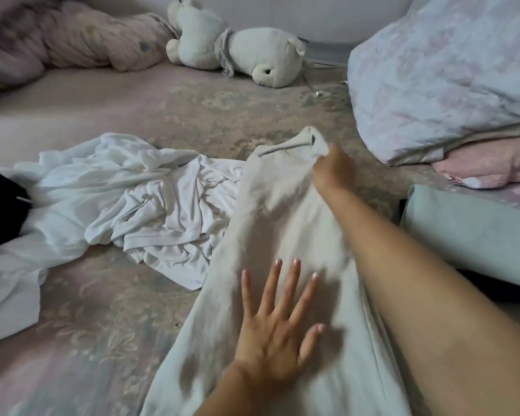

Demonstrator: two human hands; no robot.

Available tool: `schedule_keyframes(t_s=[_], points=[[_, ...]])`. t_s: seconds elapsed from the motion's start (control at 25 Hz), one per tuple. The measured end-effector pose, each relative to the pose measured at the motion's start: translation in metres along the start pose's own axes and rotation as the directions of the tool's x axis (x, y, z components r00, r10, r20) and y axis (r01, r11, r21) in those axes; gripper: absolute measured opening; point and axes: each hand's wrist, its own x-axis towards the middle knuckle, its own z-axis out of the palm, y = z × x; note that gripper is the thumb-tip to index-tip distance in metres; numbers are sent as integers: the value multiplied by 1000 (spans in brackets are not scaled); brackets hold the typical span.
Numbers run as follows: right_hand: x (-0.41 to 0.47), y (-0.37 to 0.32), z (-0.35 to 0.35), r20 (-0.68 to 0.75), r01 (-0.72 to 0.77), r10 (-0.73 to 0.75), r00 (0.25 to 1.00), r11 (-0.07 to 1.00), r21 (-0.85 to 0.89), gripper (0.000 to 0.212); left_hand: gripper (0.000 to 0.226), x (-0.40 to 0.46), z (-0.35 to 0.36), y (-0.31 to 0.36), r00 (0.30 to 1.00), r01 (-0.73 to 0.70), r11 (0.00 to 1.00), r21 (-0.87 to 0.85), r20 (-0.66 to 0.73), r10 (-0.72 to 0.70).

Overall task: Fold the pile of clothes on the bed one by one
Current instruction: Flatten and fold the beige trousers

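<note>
Fingers [294, 271] of the left hand [275, 334] lie spread flat on the white garment [282, 223]. Right hand [332, 168] pinches its far collar end (blurred), on the bed [102, 310].

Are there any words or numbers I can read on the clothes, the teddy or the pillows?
No words, numbers or signs can be read anywhere.
White garment under the left hand and right hand: no print shows.
Crumpled white clothes: a tiny blue mark near one hem, too small to read.
Teddy: no label shows.
Pillow: only a flower pattern.
</note>
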Motion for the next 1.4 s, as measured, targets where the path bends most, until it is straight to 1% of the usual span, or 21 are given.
schedule_keyframes(t_s=[0.04, 0.12, 0.2, 0.28, 0.36, 0.44, 0.52, 0.6, 0.68, 0.72, 0.8, 0.88, 0.96, 1.0, 1.04, 1.08, 1.16, 1.2, 1.28, 1.36, 1.4], points=[[2, 11, -4, 37, 15, -12, 999, 997, -78, 36, 63, 2, -1, 3, 1000, 16, 1000, 15, -4, -16], [2, 37, 2, 261, -43, 85, 961, 986, -163, 42, 61, 4, 5, 10, 996, 82, 997, 7, 44, -83], [3, 50, 8, 364, -154, 185, 913, 982, -113, 49, 61, 3, 14, 16, 978, 124, 992, 16, 168, -125], [14, 49, 15, 338, -197, 180, 924, 980, 16, 50, 62, 2, 24, 17, 968, 136, 990, 35, 209, -140], [17, 48, 20, 229, -141, 129, 965, 989, 38, 41, 62, 2, 26, 17, 973, 127, 991, 33, 187, -131], [12, 55, 30, 83, -77, 81, 993, 996, -49, 31, 62, 4, 27, 16, 976, 120, 992, 31, 181, -124], [-5, 57, 33, 75, -17, 40, 996, 958, -285, 40, 62, 5, 25, 16, 971, 125, 992, 24, 201, -127], [-31, 46, 21, 86, 177, -155, 984, 892, -415, 55, 65, 5, 19, 16, 959, 143, 990, 9, 247, -141], [-85, 44, 5, 178, 450, -416, 892, 856, -254, 55, 68, 7, 13, 18, 926, 155, 988, -13, 350, -141], [-126, 53, -4, 235, 505, -469, 852, 854, -127, 52, 66, 9, 12, 18, 911, 153, 988, -10, 390, -137], [-216, 94, -29, 421, 519, -434, 797, 848, -108, 66, 64, 16, 5, 12, 871, 114, 993, -10, 483, -95], [-273, 137, -53, 429, 538, -401, 809, 800, -267, 91, 64, 3, -11, 7, 835, 113, 990, -84, 548, -49], [-303, 160, -79, 475, 475, -278, 835, 799, -369, 92, 63, -39, -37, 4, 828, 112, 979, -169, 561, 2], [-320, 159, -91, 499, 478, -275, 822, 810, -340, 89, 63, -72, -54, 6, 833, 90, 975, -204, 552, 38], [-339, 158, -100, 476, 528, -363, 801, 803, -276, 82, 64, -107, -70, 6, 857, 42, 970, -241, 508, 89], [-366, 156, -106, 443, 600, -474, 761, 774, -202, 75, 70, -145, -84, 5, 880, -26, 960, -277, 449, 153], [-416, 161, -124, 442, 756, -670, 596, 653, -29, 65, 84, -209, -111, -1, 862, -137, 938, -319, 428, 271], [-437, 165, -134, 481, 819, -723, 496, 574, 19, 64, 88, -237, -119, -6, 849, -195, 932, -305, 424, 316], [-462, 172, -147, 545, 916, -765, 344, 402, -15, 68, 88, -277, -124, -17, 839, -359, 908, -215, 353, 415], [-473, 177, -151, 531, 961, -803, 272, 252, -111, 71, 70, -297, -122, -23, 817, -510, 851, -127, 238, 525], [-475, 178, -153, 500, 963, -823, 269, 242, -120, 74, 59, -301, -124, -23, 812, -552, 828, -99, 160, 561]])
